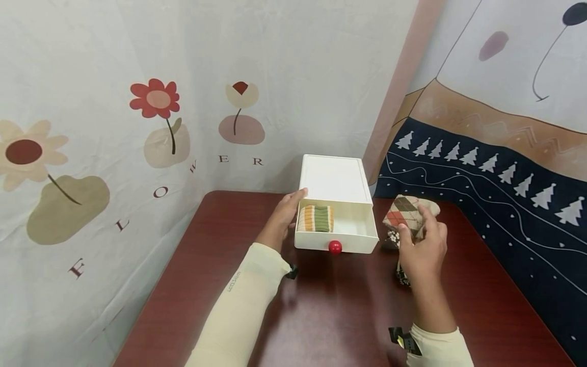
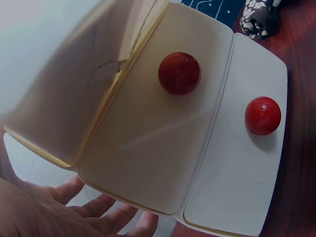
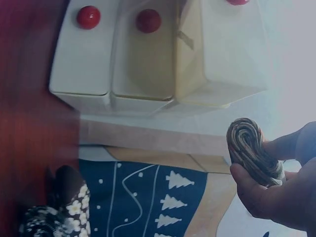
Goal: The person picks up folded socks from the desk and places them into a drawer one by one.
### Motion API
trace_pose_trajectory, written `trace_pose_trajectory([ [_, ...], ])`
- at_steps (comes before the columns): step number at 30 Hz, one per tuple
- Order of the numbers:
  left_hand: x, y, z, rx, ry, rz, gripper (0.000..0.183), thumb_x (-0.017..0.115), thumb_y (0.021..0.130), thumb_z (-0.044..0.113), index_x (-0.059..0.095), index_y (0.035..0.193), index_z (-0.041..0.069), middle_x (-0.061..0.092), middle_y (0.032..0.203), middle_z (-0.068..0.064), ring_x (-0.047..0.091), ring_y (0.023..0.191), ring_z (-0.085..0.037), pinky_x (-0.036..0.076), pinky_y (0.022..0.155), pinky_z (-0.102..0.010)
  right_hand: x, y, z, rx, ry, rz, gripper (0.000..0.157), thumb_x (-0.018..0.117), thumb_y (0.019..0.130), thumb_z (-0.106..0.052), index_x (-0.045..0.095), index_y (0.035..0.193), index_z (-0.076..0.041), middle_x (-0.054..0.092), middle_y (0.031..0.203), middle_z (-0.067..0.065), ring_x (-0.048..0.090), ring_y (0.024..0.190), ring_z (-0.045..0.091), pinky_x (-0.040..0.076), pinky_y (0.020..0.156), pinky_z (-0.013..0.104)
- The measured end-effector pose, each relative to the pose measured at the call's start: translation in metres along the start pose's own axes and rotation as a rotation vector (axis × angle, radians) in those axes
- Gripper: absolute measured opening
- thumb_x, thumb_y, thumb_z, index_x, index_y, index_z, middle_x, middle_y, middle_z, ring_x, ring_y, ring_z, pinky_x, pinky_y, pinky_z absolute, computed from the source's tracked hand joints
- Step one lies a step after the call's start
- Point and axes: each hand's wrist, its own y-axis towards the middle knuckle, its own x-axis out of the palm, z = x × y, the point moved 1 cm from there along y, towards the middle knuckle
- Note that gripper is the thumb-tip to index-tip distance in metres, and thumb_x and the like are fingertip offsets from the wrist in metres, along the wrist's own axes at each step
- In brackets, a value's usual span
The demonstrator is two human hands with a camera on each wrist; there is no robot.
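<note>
A white drawer cabinet (image 1: pixel 336 178) stands on the table with its top drawer (image 1: pixel 316 241) pulled out by a red knob (image 1: pixel 335 247). Inside that drawer, at the left, sits a folded striped cloth roll (image 1: pixel 316 219) in green, orange and white. My left hand (image 1: pixel 283 216) rests against the cabinet's left side; in the left wrist view its fingers (image 2: pixel 121 216) lie extended along the wall. To the right of the drawer, my right hand (image 1: pixel 424 250) pinches a rolled argyle sock (image 1: pixel 403 210) between thumb and fingers. Its coiled end (image 3: pixel 245 143) shows in the right wrist view, raised above the table.
Black floral cloth rolls (image 1: pixel 391 239) lie on the dark red table (image 1: pixel 330 316) below my right hand. Two lower drawers (image 2: pixel 232 148) with red knobs are closed. Behind the table hang a flower-printed curtain (image 1: pixel 293 76) and a navy tree-printed cloth (image 1: pixel 463 183).
</note>
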Motion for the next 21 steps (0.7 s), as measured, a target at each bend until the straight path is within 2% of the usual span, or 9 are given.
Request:
trace_pose_trajectory([
  [6, 0.000, 0.000, -0.001, 0.006, -0.005, -0.008, 0.080, 0.064, 0.098, 0.067, 0.049, 0.162, 0.020, 0.072, 0.129, -0.011, 0.062, 0.114, -0.021, 0.044, 0.094, -0.042, 0.002, -0.002, -0.009, -0.061, 0.024, 0.041, 0.058, 0.075, 0.100, -0.006, 0.059, 0.156, -0.011, 0.054, 0.124, 0.029, 0.045, 0.099, 0.018, 0.037, 0.081, 0.030],
  [13, -0.001, 0.001, -0.001, -0.003, 0.010, -0.015, 0.083, 0.064, 0.097, 0.069, 0.049, 0.163, 0.022, 0.062, 0.151, -0.011, 0.057, 0.132, -0.027, 0.043, 0.108, -0.052, 0.009, -0.005, -0.016, -0.133, 0.064, 0.096, 0.057, 0.078, 0.097, -0.004, 0.062, 0.152, -0.006, 0.055, 0.111, 0.026, 0.040, 0.090, 0.006, 0.034, 0.078, 0.021],
  [21, 0.000, 0.003, -0.001, -0.009, 0.019, -0.002, 0.083, 0.065, 0.097, 0.068, 0.048, 0.164, 0.021, 0.059, 0.155, -0.014, 0.055, 0.136, -0.030, 0.041, 0.118, -0.061, 0.016, -0.007, -0.024, -0.188, 0.097, 0.053, 0.058, 0.078, 0.097, -0.003, 0.062, 0.152, -0.005, 0.058, 0.112, 0.025, 0.042, 0.091, 0.007, 0.035, 0.079, 0.016],
])
